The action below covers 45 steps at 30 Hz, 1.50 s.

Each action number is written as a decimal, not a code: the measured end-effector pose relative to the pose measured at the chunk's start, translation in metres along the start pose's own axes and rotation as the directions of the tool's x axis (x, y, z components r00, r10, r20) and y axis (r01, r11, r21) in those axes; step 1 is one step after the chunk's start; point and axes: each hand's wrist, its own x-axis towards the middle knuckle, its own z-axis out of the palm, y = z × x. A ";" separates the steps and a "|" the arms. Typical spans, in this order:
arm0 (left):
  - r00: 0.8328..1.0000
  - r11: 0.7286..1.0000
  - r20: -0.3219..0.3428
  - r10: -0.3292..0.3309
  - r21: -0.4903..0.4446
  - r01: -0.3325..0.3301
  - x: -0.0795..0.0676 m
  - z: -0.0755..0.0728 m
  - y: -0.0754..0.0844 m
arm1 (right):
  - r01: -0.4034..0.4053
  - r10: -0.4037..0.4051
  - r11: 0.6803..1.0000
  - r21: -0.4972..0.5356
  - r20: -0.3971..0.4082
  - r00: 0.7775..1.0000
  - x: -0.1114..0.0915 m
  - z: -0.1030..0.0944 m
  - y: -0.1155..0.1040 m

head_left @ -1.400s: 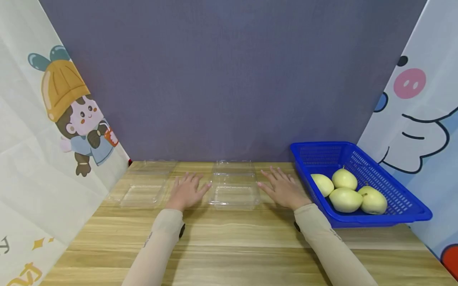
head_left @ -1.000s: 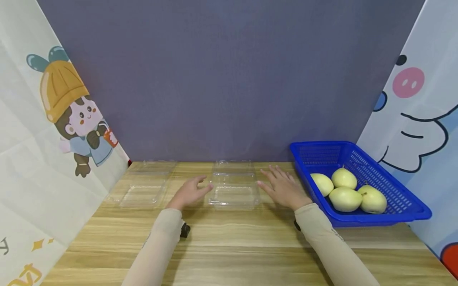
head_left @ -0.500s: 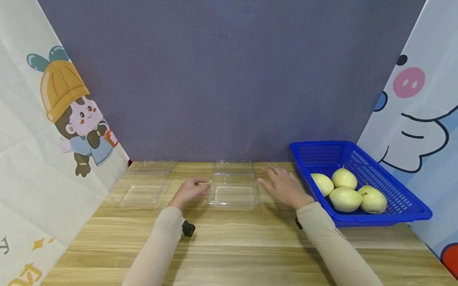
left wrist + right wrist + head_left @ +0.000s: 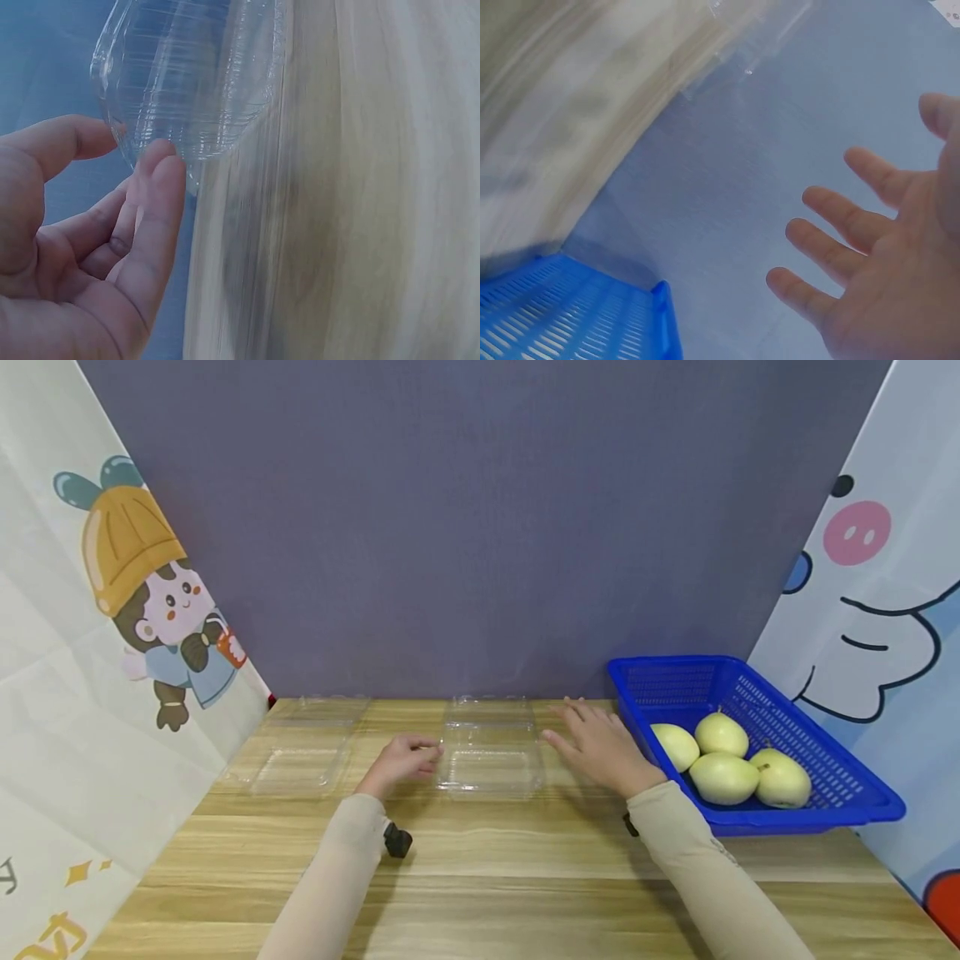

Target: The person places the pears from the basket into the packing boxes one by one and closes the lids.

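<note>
Head view: left hand (image 4: pixel 403 762) curled at left side of clear plastic clamshell (image 4: pixel 491 764) on bench (image 4: pixel 480 881), pinch unclear; right hand (image 4: pixel 600 749) apart, spread, empty. We judge one-sided tug could skew light-looking clamshell.

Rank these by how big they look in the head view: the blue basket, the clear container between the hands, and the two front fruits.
1. Blue basket, easily the largest.
2. Clear container.
3. Left front fruit and right front fruit: smallest, but too alike to rank against each other.
</note>
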 end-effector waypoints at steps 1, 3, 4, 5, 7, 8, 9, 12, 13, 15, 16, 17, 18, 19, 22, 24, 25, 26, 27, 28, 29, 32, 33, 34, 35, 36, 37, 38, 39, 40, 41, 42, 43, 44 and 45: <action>1.000 1.000 0.000 -0.001 -0.007 0.001 0.000 0.000 0.000 | 0.001 -0.001 1.000 -0.002 -0.001 1.000 0.000 -0.002 0.000; 1.000 1.000 0.002 0.007 -0.016 -0.007 0.001 0.001 0.000 | 0.005 -0.006 1.000 -0.008 -0.008 1.000 0.000 -0.006 -0.001; 1.000 1.000 -0.001 0.008 -0.022 -0.008 0.002 0.001 0.000 | 0.008 -0.008 1.000 -0.011 -0.011 1.000 0.000 -0.009 -0.001; 1.000 1.000 -0.003 0.007 -0.029 -0.007 0.002 0.002 0.000 | 0.012 -0.012 1.000 -0.016 -0.014 1.000 0.000 -0.011 -0.001; 1.000 0.999 -0.006 0.006 -0.036 -0.006 0.003 0.002 -0.001 | 0.017 -0.018 1.000 -0.026 -0.021 1.000 0.000 -0.015 -0.001; 1.000 0.999 -0.009 0.003 -0.039 -0.004 0.003 0.003 -0.001 | 0.020 -0.020 0.999 -0.037 -0.024 1.000 0.000 -0.016 -0.001; 1.000 0.999 -0.012 0.000 -0.044 -0.001 0.004 0.003 -0.002 | 0.021 -0.022 0.999 -0.042 -0.025 0.999 0.001 -0.018 -0.001; 1.000 0.998 -0.016 -0.009 -0.055 0.008 0.004 0.005 -0.002 | 0.027 -0.029 0.998 -0.055 -0.034 0.999 0.001 -0.024 -0.002; 1.000 0.998 -0.019 -0.011 -0.060 0.010 0.005 0.006 -0.002 | 0.028 -0.030 0.998 -0.057 -0.036 0.999 0.002 -0.026 -0.002; 1.000 0.998 -0.019 -0.013 -0.067 0.012 0.005 0.007 -0.003 | 0.031 -0.034 0.998 -0.059 -0.041 0.999 0.002 -0.030 -0.002; 1.000 0.997 -0.022 -0.015 -0.070 0.013 0.005 0.007 -0.003 | 0.034 -0.036 0.997 -0.063 -0.041 0.998 0.002 -0.032 -0.003; 1.000 0.997 -0.024 -0.017 -0.074 0.015 0.005 0.007 -0.003 | 0.035 -0.038 0.997 -0.062 -0.039 0.999 0.003 -0.034 -0.003; 1.000 0.997 -0.024 -0.018 -0.075 0.016 0.005 0.007 -0.003 | 0.038 -0.041 0.997 -0.065 -0.040 0.998 0.003 -0.037 -0.003; 1.000 0.997 -0.023 -0.018 -0.077 0.016 0.005 0.007 -0.003 | 0.042 -0.045 0.997 -0.065 -0.042 0.998 0.004 -0.039 -0.002; 0.999 0.996 -0.029 -0.021 -0.086 0.019 0.005 0.007 -0.002 | 0.043 -0.046 0.996 -0.074 -0.032 0.998 0.005 -0.049 -0.001; 0.999 0.996 -0.029 -0.021 -0.092 0.018 0.004 0.007 -0.002 | 0.039 -0.041 0.996 -0.078 -0.028 0.999 0.005 -0.056 -0.001; 0.999 0.995 -0.030 -0.023 -0.096 0.020 0.004 0.007 -0.002 | 0.037 -0.039 0.996 -0.083 -0.024 0.999 0.004 -0.060 0.000; 0.999 0.995 -0.032 -0.025 -0.099 0.022 0.004 0.007 -0.002 | 0.034 -0.035 0.995 -0.089 -0.019 0.999 0.004 -0.064 0.001; 0.999 0.995 -0.029 -0.024 -0.101 0.021 0.004 0.007 -0.002 | 0.032 -0.034 0.995 -0.095 -0.019 0.999 0.003 -0.068 0.002; 0.999 0.994 -0.028 -0.025 -0.105 0.022 0.004 0.008 -0.002 | 0.033 -0.035 0.994 -0.104 -0.018 0.999 0.002 -0.072 0.003; 0.999 0.994 -0.026 -0.027 -0.108 0.024 0.004 0.008 -0.002 | 0.035 -0.037 0.993 -0.110 -0.019 0.999 0.001 -0.075 0.004; 0.999 0.994 -0.026 -0.023 -0.107 0.020 0.003 0.008 -0.003 | 0.043 -0.046 0.991 -0.128 -0.017 0.999 0.000 -0.086 0.008; 0.999 0.994 -0.027 -0.022 -0.107 0.019 0.003 0.008 -0.003 | 0.047 -0.050 0.990 -0.132 -0.018 0.999 -0.001 -0.090 0.009; 0.999 0.994 -0.030 -0.022 -0.108 0.019 0.004 0.008 -0.003 | 0.050 -0.053 0.989 -0.137 -0.015 0.998 -0.001 -0.093 0.011; 0.999 0.994 -0.031 -0.020 -0.107 0.016 0.004 0.009 -0.003 | 0.054 -0.056 0.989 -0.141 -0.014 0.998 -0.002 -0.096 0.012; 0.999 0.994 -0.031 -0.016 -0.104 0.012 0.004 0.009 -0.003 | 0.057 -0.059 0.988 -0.146 -0.009 0.998 -0.002 -0.099 0.014; 0.999 0.994 -0.033 -0.019 -0.106 0.016 0.004 0.009 -0.003 | 0.059 -0.060 0.987 -0.151 -0.004 0.998 -0.003 -0.101 0.015; 0.999 0.994 -0.034 -0.017 -0.106 0.013 0.004 0.009 -0.003 | 0.063 -0.064 0.986 -0.157 -0.002 0.998 -0.003 -0.102 0.017; 0.999 0.994 -0.034 -0.019 -0.110 0.015 0.004 0.009 -0.003 | 0.064 -0.065 0.985 -0.162 0.002 0.998 -0.003 -0.103 0.020; 0.999 0.994 -0.034 -0.014 -0.110 0.011 0.004 0.009 -0.003 | 0.065 -0.065 0.984 -0.166 0.008 0.998 -0.004 -0.104 0.022; 0.999 0.994 -0.034 -0.011 -0.110 0.008 0.003 0.009 -0.003 | 0.069 -0.068 0.983 -0.171 0.013 0.998 -0.004 -0.105 0.025; 0.999 0.994 -0.036 -0.012 -0.113 0.008 0.003 0.009 -0.003 | 0.069 -0.066 0.982 -0.173 0.022 0.998 -0.005 -0.106 0.027; 0.999 0.993 -0.038 -0.014 -0.119 0.010 0.003 0.009 -0.003 | 0.070 -0.066 0.983 -0.172 0.028 0.997 -0.005 -0.106 0.030; 0.999 0.993 -0.039 -0.013 -0.121 0.009 0.003 0.009 -0.003 | 0.071 -0.066 0.983 -0.171 0.033 0.997 -0.006 -0.106 0.033; 0.999 0.992 -0.040 -0.014 -0.125 0.009 0.002 0.009 -0.003 | 0.070 -0.064 0.983 -0.167 0.041 0.997 -0.006 -0.106 0.036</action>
